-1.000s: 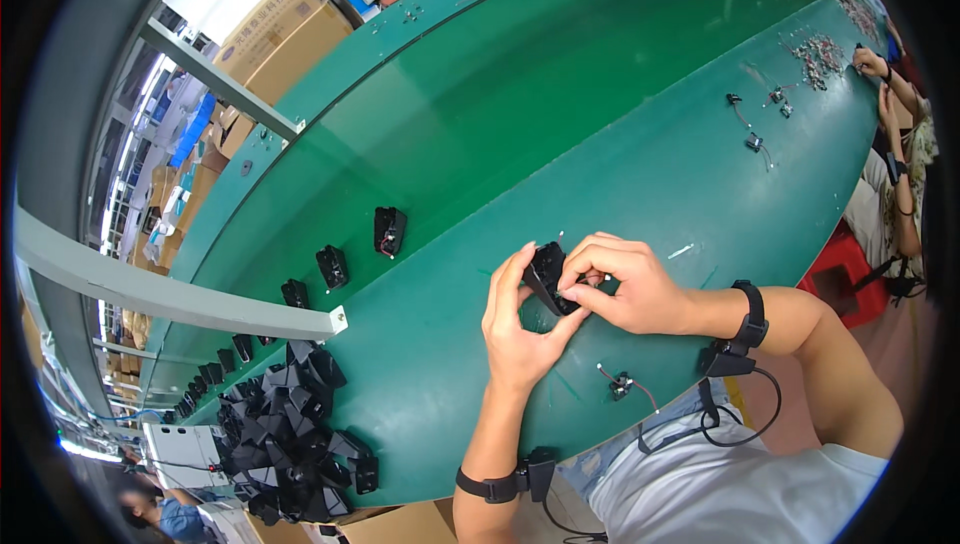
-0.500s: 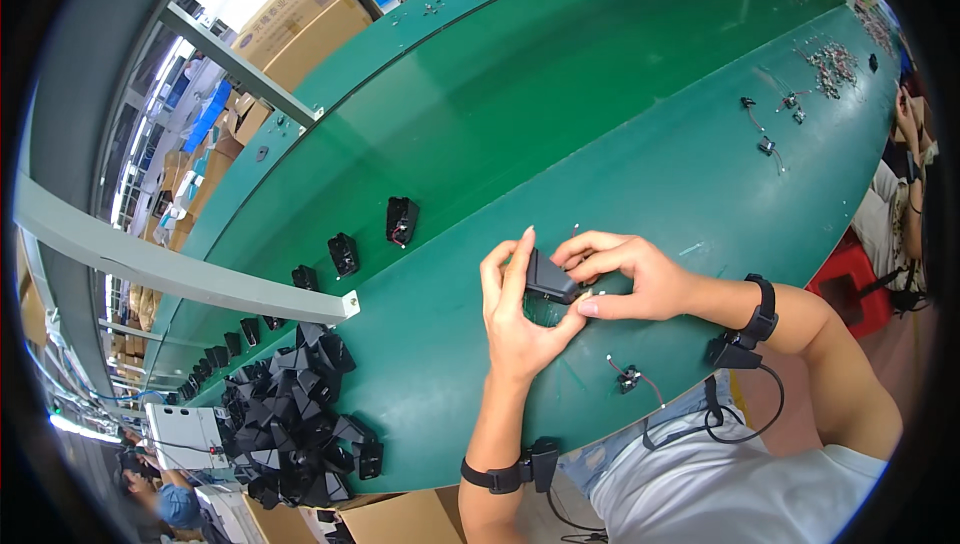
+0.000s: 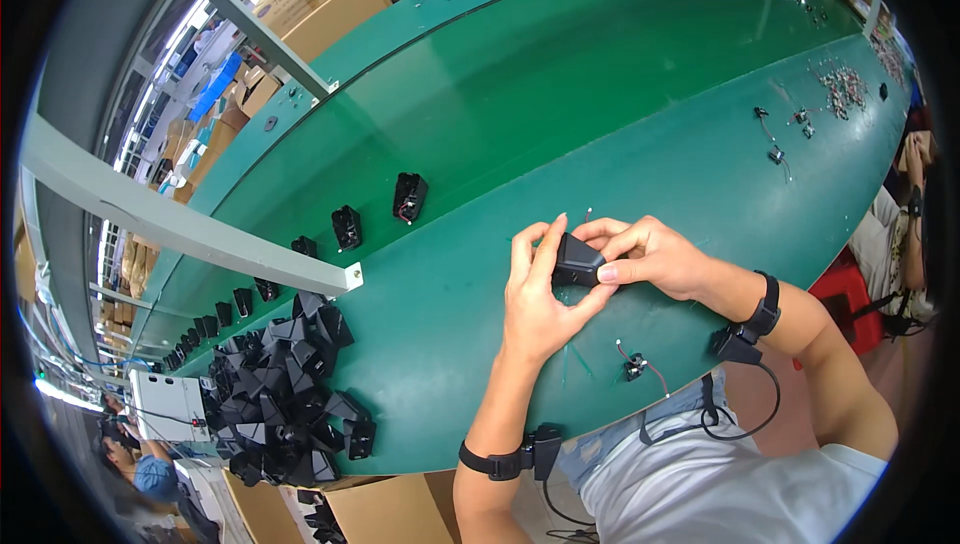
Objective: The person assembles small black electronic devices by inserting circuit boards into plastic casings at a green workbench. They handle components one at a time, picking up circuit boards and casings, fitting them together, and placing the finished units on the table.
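Observation:
Between my two hands, just above the green bench, is a black wedge-shaped plastic housing [image 3: 577, 261]. My left hand [image 3: 540, 294] grips it from the left, fingers along its far side and thumb beneath the near edge. With thumb and fingers, my right hand [image 3: 650, 259] pinches its right end. A short wire end pokes out behind the right fingers; where it leads is hidden. Nearer to me on the bench lies a small black part with thin wires [image 3: 634, 367], touched by neither hand.
A heap of black housings [image 3: 280, 384] covers the bench at left. Several housings with wires, one here [image 3: 408, 198], line the bright green belt [image 3: 540, 94]. A grey metal frame post [image 3: 200, 234] crosses the left side. Small wired parts [image 3: 845, 89] lie far right.
The housing has turned in my hands and lies more level, with my right thumb now pressed on its right end. The whole view has shifted slightly.

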A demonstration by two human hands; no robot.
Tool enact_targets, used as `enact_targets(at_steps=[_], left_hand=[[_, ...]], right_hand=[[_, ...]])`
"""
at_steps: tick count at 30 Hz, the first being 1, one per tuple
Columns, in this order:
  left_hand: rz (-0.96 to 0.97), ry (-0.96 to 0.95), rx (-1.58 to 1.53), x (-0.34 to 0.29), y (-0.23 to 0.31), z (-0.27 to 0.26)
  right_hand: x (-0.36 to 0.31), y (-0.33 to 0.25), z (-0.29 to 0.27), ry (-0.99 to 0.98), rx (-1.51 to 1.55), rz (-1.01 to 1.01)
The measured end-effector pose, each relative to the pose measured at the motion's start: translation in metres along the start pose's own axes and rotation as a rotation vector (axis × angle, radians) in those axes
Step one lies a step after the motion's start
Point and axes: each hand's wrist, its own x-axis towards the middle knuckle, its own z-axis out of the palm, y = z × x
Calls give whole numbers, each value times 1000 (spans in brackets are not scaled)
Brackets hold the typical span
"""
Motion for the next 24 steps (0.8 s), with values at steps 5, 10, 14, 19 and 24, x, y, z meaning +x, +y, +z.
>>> enact_targets(at_steps=[5,10,14,19,24], left_hand=[[-1,-13,42,-3,-1,1],[-55,-39,-11,-2,1,2],[-22,-9,15,-2,4,1],[-38,6,47,0,3,3],[-34,17,77,-2,6,1]], right_hand=[[-5,-8,4,79,-264,-80],[-4,-8,0,41,-171,-50],[-3,-12,4,67,-173,-38],[-6,-9,15,193,-134,-40],[-6,-8,17,192,-124,-50]])
